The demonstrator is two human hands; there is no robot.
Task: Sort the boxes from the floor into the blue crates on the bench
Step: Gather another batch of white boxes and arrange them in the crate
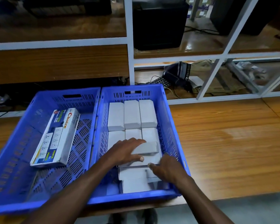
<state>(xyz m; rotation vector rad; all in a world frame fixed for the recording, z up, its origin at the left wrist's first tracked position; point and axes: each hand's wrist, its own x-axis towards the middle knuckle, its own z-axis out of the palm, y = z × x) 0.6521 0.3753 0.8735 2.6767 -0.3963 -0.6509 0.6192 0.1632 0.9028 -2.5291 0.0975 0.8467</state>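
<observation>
Head view, the only one

Two blue crates side by side on the wooden bench (225,143). Both hands are down inside the right crate (171,126).

Left hand (126,151): fingers spread and fairly straight across the top of a white box (149,147), thumb against its near edge. It reads as pressing and steadying more than a closed grasp, probably to seat the box level on the layer beneath.

Right hand (166,168): just right of and nearer than the left, fingers loosely bent, tips at the near edge of the white boxes under that top one. Whether it pinches an edge or only touches, cannot tell. Likely squaring the stack against the crate wall.

Beyond the left hand's fingertips: a tidy row of white boxes (132,113) packed tight, long sides touching, which saves room. Nearer than the right hand, looser white boxes (132,180) lie overlapped, not yet squared.

Well left of the left hand, the left crate (23,143) holds one printed box (55,138), tilted, kept apart from the plain ones, so sorting looks to go by kind
</observation>
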